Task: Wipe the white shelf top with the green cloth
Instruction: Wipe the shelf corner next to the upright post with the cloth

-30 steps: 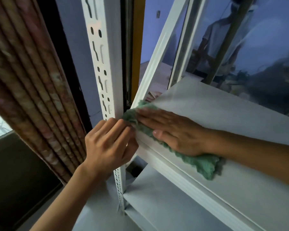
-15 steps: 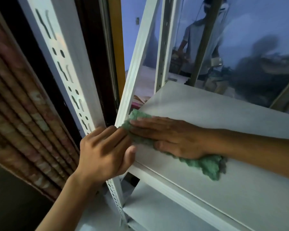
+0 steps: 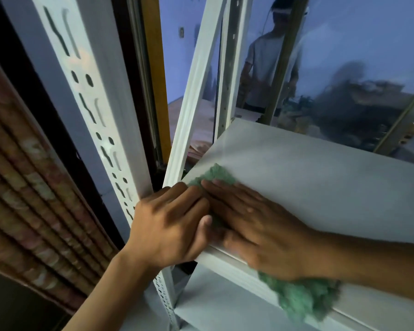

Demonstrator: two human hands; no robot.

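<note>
White metal shelving fills the middle of the view, its white shelf top (image 3: 308,177) running from the near left corner away to the right, with a lower shelf board (image 3: 222,304) showing beneath it. A perforated upright post (image 3: 93,96) rises at the left, and behind it hangs a reddish pleated curtain (image 3: 26,187). Dark window glass (image 3: 344,68) beyond the shelf mirrors a standing person.

The green cloth (image 3: 301,299) lies across the near left corner of the shelf top. One end pokes out past the fingertips near the corner, and the other end bunches over the front edge under the wrist. The right hand (image 3: 256,225) lies flat on the cloth, fingers (image 3: 225,189) straight and together, pressing it down without curling round it. The left hand (image 3: 170,225) grips the corner of the shelf where the post meets it, fingers curled over the edge and thumb touching the front lip just beside the right hand.

Compared with half a second ago, the right hand has slid toward the front edge, so its heel and the trailing cloth now overhang the lip where earlier both sat fully on the top. The cloth's trailing end is motion-blurred. The left hand has kept its hold at the corner, now touching the right hand's fingers.
</note>
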